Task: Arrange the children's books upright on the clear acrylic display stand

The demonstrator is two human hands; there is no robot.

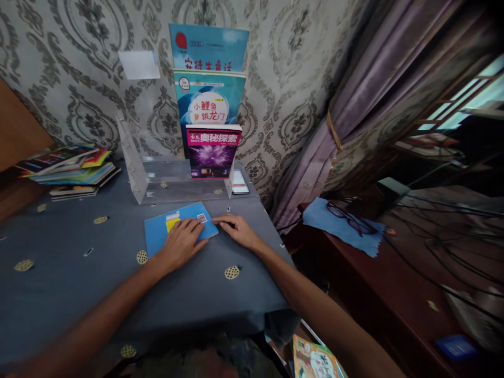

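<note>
A blue book (pixel 156 232) lies flat on the cloth-covered table, with a yellow patch and a small barcode on its upturned cover. My left hand (pixel 184 242) rests on that cover, palm down with fingers stretched out. At the book's right edge is my right hand (pixel 237 230), its index finger pointing at the corner and its thumb apart; whether the fingertip touches the edge I cannot tell. Behind the book stands a clear acrylic rack (pixel 173 184). It holds a purple book (pixel 212 155) in front, a teal book (pixel 210 102) behind it and a taller blue book (pixel 210 44) at the back.
A pile of books (pixel 74 173) is at the table's left rear. A phone (pixel 239 181) lies beside the rack's right end. To the right, glasses (pixel 350 218) lie on a blue cloth (pixel 321 220), near tangled cables. More books (pixel 315 357) are low at the bottom right.
</note>
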